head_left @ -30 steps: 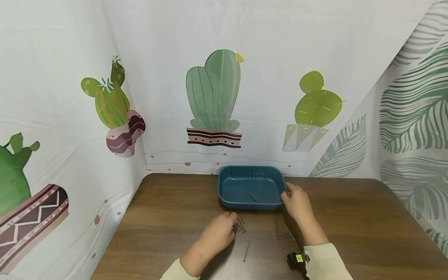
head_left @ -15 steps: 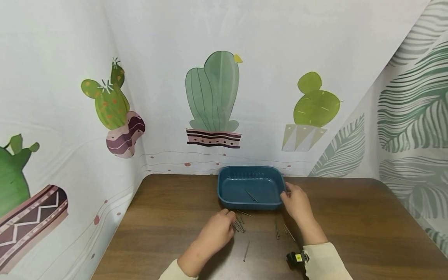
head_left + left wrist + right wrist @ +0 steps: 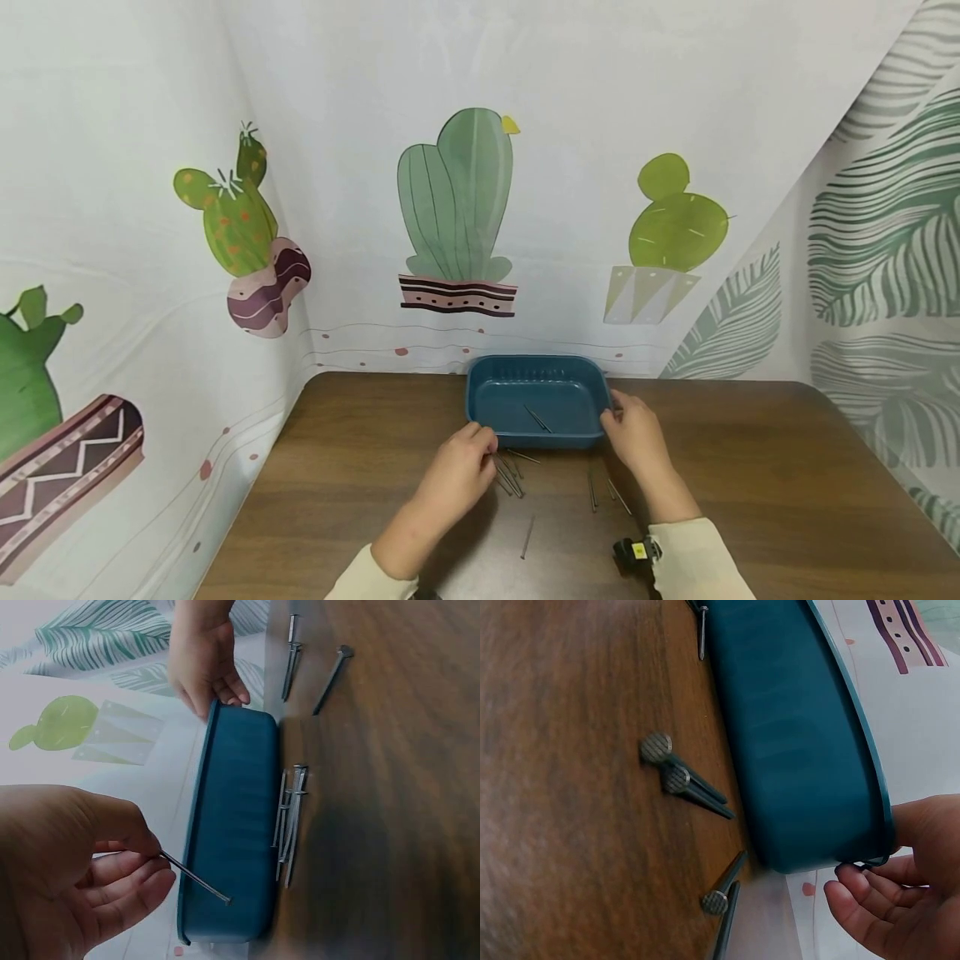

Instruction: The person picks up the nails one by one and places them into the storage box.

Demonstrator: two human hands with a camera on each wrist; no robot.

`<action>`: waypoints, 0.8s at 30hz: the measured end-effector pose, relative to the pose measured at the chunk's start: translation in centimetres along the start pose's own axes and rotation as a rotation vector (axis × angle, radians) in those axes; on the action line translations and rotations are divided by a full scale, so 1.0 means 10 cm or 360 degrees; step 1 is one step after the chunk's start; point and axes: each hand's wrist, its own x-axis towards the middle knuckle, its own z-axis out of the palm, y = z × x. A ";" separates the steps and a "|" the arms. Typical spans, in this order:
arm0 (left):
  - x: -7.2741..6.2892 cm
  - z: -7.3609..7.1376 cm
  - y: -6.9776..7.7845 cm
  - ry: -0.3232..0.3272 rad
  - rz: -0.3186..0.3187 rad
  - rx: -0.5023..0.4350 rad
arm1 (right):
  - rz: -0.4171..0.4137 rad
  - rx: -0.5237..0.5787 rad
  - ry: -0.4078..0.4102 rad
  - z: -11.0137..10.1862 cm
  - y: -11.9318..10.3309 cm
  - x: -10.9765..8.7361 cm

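My left hand (image 3: 456,468) pinches a nail (image 3: 196,877) between thumb and fingertips, in front of the near left corner of a blue plastic tray (image 3: 495,404). In the left wrist view this nail slants across the tray's outer wall, head end away from the fingers. My right hand (image 3: 637,435) holds the tray's right end, thumb and fingers at the rim. Inside the tray lie a few nails (image 3: 537,419). Close before its front wall, several loose nails (image 3: 294,814) lie in a bunch on the table.
More nails (image 3: 592,492) lie in front of the tray's right side, and a single nail (image 3: 528,537) lies nearer me on the wooden table (image 3: 360,467). A cloth printed with cacti (image 3: 457,208) hangs right behind the table.
My left hand has lifted away from the bunch of nails, up and slightly left toward the tray's near left corner, holding a nail. The right hand and tray have stayed put.
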 end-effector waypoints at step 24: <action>0.34 -0.11 -0.08 0.0214 -0.0080 -0.0082 | 0.0038 0.0010 -0.0035 -0.01 0.01 0.00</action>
